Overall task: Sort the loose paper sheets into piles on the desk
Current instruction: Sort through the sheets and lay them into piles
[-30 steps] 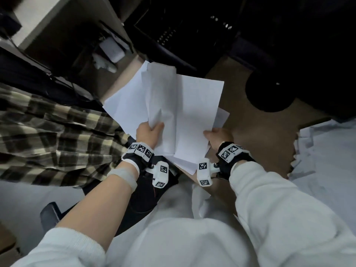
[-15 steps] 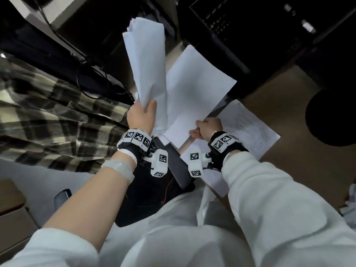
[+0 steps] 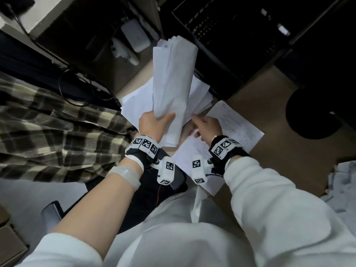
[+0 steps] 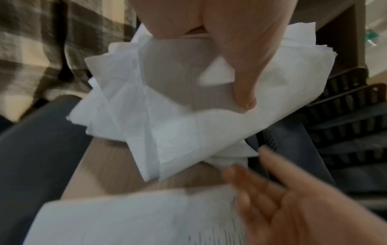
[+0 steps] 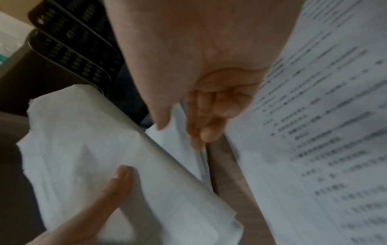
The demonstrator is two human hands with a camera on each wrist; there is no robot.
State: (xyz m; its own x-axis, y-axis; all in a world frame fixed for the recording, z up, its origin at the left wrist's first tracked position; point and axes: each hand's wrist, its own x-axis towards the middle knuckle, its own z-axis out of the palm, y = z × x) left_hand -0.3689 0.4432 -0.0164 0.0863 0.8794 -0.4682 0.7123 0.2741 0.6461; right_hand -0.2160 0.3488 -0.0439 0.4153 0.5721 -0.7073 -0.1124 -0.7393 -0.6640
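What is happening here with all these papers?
A person is sorting paper sheets at a desk. The left hand holds a curled bundle of sheets upright in its grip. The right hand reaches to the bundle's lower edge, fingers at a sheet there; whether it has hold of it is unclear. One printed sheet already lies flat on the desk.

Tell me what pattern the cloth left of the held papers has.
The cloth is plaid, in dark brown, olive and cream checks; the head view shows it best.
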